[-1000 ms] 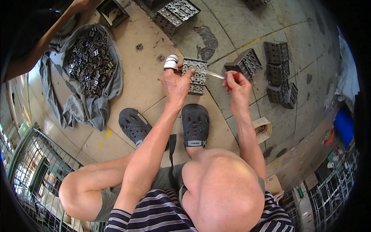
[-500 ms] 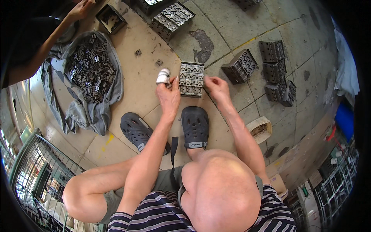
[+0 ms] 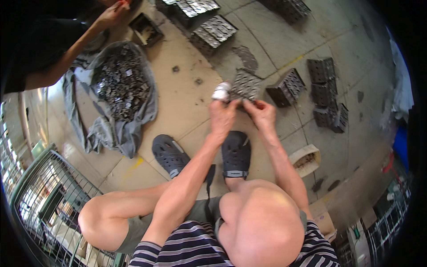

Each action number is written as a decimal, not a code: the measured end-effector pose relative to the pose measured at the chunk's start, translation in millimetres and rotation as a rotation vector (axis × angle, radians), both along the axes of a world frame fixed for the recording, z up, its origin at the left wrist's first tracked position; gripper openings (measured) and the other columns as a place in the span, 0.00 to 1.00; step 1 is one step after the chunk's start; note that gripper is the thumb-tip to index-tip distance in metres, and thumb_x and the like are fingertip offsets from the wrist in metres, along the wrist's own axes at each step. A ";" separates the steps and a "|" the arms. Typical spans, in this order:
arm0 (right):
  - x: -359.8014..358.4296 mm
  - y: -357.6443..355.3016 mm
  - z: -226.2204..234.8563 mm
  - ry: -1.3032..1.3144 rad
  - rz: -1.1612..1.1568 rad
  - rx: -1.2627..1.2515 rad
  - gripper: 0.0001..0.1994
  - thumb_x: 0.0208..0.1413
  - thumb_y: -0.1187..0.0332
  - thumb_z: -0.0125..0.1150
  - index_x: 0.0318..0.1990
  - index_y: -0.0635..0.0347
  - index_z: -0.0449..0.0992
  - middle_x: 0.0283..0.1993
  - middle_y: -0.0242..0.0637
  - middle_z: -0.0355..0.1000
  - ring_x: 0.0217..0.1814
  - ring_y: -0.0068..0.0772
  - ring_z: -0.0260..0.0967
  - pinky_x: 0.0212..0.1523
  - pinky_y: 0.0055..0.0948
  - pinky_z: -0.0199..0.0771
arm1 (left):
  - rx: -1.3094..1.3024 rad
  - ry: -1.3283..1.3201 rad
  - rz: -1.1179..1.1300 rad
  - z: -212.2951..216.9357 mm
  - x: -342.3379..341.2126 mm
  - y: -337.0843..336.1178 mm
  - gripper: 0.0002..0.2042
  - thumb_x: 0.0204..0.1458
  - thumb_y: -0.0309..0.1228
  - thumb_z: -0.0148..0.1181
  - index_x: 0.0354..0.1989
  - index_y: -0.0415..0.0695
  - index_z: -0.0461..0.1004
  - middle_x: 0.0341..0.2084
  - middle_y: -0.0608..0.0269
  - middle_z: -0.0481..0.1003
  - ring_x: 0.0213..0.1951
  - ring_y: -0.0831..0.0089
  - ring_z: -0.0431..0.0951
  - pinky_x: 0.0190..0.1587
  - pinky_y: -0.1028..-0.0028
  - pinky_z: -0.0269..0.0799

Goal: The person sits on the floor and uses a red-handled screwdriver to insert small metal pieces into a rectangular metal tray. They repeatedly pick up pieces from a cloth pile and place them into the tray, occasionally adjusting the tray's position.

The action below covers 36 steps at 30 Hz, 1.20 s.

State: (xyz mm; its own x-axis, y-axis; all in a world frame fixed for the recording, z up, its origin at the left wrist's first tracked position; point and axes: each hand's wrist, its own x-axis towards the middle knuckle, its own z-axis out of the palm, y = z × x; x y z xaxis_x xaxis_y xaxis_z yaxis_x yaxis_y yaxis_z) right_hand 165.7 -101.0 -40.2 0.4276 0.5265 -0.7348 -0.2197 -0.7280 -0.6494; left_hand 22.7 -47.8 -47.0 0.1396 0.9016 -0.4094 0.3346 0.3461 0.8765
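At the bottom of the frame are the person's bent knees, with two dark clogs (image 3: 170, 155) (image 3: 235, 153) on the floor beyond them. To the right of the clogs sits a cream container (image 3: 316, 161) with dark bits inside.

The left hand (image 3: 223, 118) and right hand (image 3: 263, 115) come close together in the upper middle. Their thumbs and forefingers bend inward at the near edge of a patterned metal block (image 3: 247, 83), which lies just beyond the fingertips, slightly askew. Blur hides whether either hand's fingers are clamped on it or only touching. A white wrapping (image 3: 221, 91) shows at the left hand's outer fingers, beside the block's left side.

Farther right stand a similar block (image 3: 287, 87) and a dark stack (image 3: 324, 84). At the left, small metal pieces (image 3: 122, 84) lie heaped on grey cloth (image 3: 106, 138). In the upper left, a co-worker's hand (image 3: 111, 17) reaches in near a dark box (image 3: 156, 41); more blocks (image 3: 214, 32) stand at the upper middle.
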 end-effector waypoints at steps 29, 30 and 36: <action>3.5 25.0 26.8 -0.368 0.488 0.217 0.12 0.60 0.65 0.68 0.42 0.67 0.86 0.24 0.34 0.77 0.26 0.19 0.69 0.29 0.27 0.70 | 0.565 0.473 0.002 -32.7 -117.6 113.4 0.26 0.46 0.34 0.82 0.50 0.35 0.77 0.52 0.51 0.75 0.47 0.56 0.81 0.50 0.62 0.78; 8.3 16.3 25.9 -0.376 0.463 0.201 0.12 0.60 0.66 0.68 0.42 0.66 0.86 0.24 0.36 0.78 0.25 0.21 0.70 0.30 0.29 0.71 | 0.625 0.579 0.018 -32.0 -114.8 114.8 0.27 0.44 0.35 0.83 0.48 0.34 0.77 0.51 0.50 0.74 0.47 0.55 0.80 0.51 0.61 0.77; 30.8 -27.8 17.3 -0.347 0.454 0.119 0.11 0.61 0.67 0.70 0.43 0.68 0.86 0.26 0.30 0.79 0.27 0.15 0.70 0.30 0.23 0.70 | 0.584 0.577 -0.201 -33.0 -96.3 115.7 0.19 0.45 0.30 0.80 0.42 0.33 0.80 0.49 0.44 0.75 0.45 0.48 0.80 0.49 0.57 0.78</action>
State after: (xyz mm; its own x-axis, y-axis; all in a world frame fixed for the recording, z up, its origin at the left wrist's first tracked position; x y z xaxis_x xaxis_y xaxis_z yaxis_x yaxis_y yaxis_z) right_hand 196.5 -128.8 -22.9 0.3447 0.7837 -0.5167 0.3380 -0.6172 -0.7105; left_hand -73.6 67.9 -80.0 0.2323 0.9709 0.0579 0.7916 -0.2233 0.5688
